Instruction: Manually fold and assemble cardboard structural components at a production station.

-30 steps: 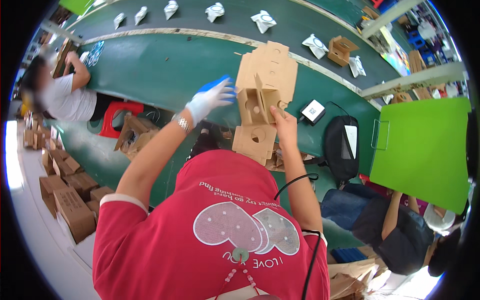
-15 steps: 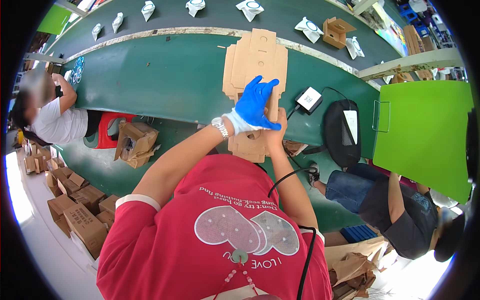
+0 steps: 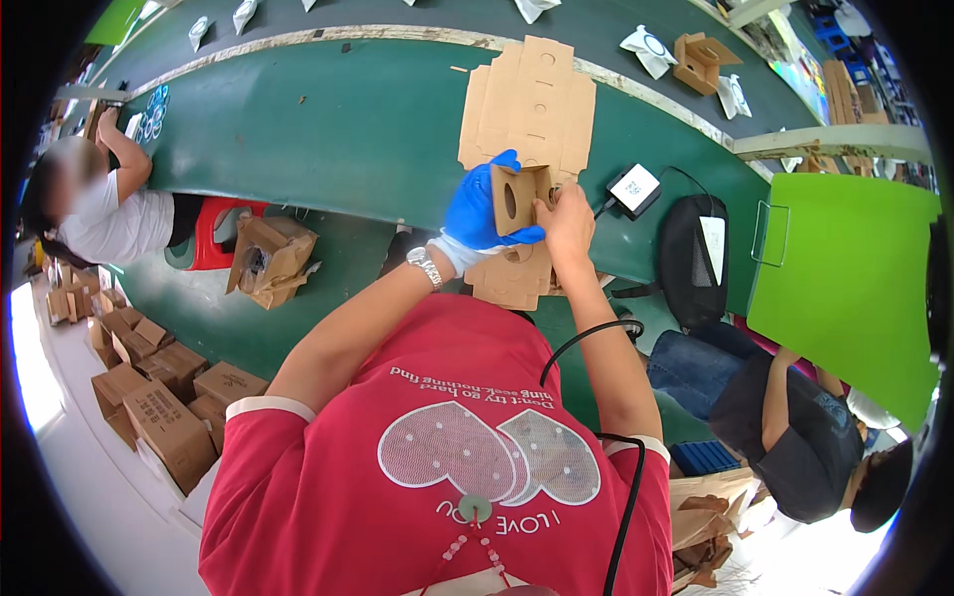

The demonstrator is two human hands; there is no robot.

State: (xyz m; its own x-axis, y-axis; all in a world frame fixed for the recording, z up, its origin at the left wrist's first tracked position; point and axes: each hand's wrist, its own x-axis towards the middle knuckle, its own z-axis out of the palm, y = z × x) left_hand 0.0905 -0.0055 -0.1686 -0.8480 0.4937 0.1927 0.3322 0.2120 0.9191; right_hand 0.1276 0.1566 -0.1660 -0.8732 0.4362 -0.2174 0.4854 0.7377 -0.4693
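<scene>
Brown cardboard made up the folded piece (image 3: 522,199), which sat tilted just above the near edge of the green table (image 3: 348,129), an oval hole in its face. At its 9 o'clock was the left hand (image 3: 472,211) in a blue-fronted glove, its grip spread around the piece, thumb below and forefinger above. At its 3 o'clock, the bare right hand (image 3: 568,221) kept a narrow grip on the other side, thumb against the cardboard. A flat cardboard blank (image 3: 532,109) reached toward 12 o'clock behind them and showed again at 6 o'clock; whether it was joined to the piece could not be told.

Farther off at 3 o'clock stood a dark device (image 3: 633,189) with a white top, a black bag (image 3: 691,263) toward 4 o'clock, and a lime-green board (image 3: 845,278) beyond. On a dark strip (image 3: 457,15) past the table's pale edge, a white bagged item (image 3: 648,50) lay at 1 o'clock, with a small opened carton (image 3: 698,72) at 2 o'clock. Well away at 9 o'clock, a person in white (image 3: 114,219) sat on a red stool (image 3: 206,233); brown cartons (image 3: 169,432) were stacked at 8 o'clock. Another person in dark clothing (image 3: 795,437) was at 4 o'clock.
</scene>
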